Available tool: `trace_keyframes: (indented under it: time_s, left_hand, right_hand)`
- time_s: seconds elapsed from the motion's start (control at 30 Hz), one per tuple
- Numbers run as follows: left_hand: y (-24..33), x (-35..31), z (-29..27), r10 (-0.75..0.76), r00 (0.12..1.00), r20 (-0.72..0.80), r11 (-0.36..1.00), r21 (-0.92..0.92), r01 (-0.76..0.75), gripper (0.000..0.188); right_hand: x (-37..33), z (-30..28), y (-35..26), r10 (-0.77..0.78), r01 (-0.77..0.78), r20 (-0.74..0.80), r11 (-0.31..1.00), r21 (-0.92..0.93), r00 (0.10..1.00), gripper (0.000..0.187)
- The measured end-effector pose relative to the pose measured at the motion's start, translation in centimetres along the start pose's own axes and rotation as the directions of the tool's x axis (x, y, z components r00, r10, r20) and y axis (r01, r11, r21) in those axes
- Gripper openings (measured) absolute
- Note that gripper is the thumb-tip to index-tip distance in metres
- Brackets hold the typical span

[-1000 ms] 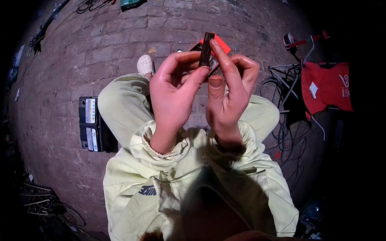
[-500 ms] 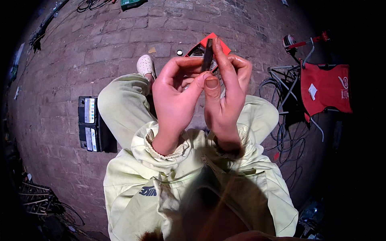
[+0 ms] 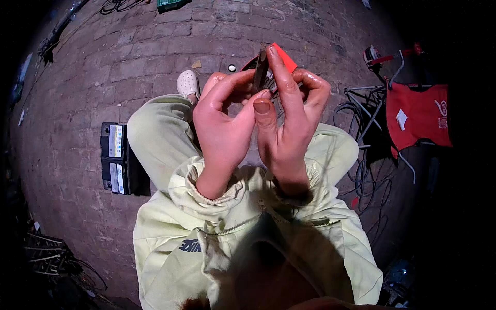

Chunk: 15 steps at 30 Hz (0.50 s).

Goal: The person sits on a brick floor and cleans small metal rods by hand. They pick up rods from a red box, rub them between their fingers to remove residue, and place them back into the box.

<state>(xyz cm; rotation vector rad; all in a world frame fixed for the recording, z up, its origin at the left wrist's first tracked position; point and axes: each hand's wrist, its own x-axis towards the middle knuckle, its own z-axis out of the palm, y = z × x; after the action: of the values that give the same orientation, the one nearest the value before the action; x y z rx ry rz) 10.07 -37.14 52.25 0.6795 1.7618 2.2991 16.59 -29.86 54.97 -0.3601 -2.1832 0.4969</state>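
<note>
My left hand (image 3: pixel 223 116) is closed, with thumb and forefinger pinching the lower part of a dark, narrow, flat bar (image 3: pixel 261 71), which stands tilted up. Its exact kind does not show. My right hand (image 3: pixel 289 121) meets it from the other side, forefinger stretched along the bar to its upper end. The right thumb lies close beside the left thumb, and the other right fingers are curled. Wet-looking reddish-brown smears mark the fingers. Behind the hands, partly hidden, sits an orange-red box (image 3: pixel 284 58) with dark items in it.
A black battery (image 3: pixel 114 159) stands on the brick floor (image 3: pixel 77 103) left of my leg. To the right are a red folding chair (image 3: pixel 417 114) and tangled cables (image 3: pixel 369 188). A small white cap (image 3: pixel 232 67) lies ahead, near my shoe (image 3: pixel 187 82). A green case (image 3: pixel 170 5) is at the far edge.
The bar has shifted slightly left and turned so that it looks narrower. My right forefinger and thumb have moved a little left with it.
</note>
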Motion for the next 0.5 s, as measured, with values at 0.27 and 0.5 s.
trace_keyframes:
  time_s: [0.27, 0.5]
  left_hand:
    - [0.1, 0.2, -0.1, -0.041, 0.999, -0.029, 0.995, -0.088, 0.038, 0.029]
    - [0.9, 0.2, -0.5, 0.105, 0.994, 0.031, 0.993, 0.052, -0.107, 0.030]
  right_hand:
    - [-0.8, -0.2, -0.2, 0.067, -0.069, 0.052, 0.996, 0.050, 0.996, 0.050]
    - [1.5, -2.0, 1.2, -0.081, 0.081, 0.005, 0.996, 0.027, 0.997, 0.047]
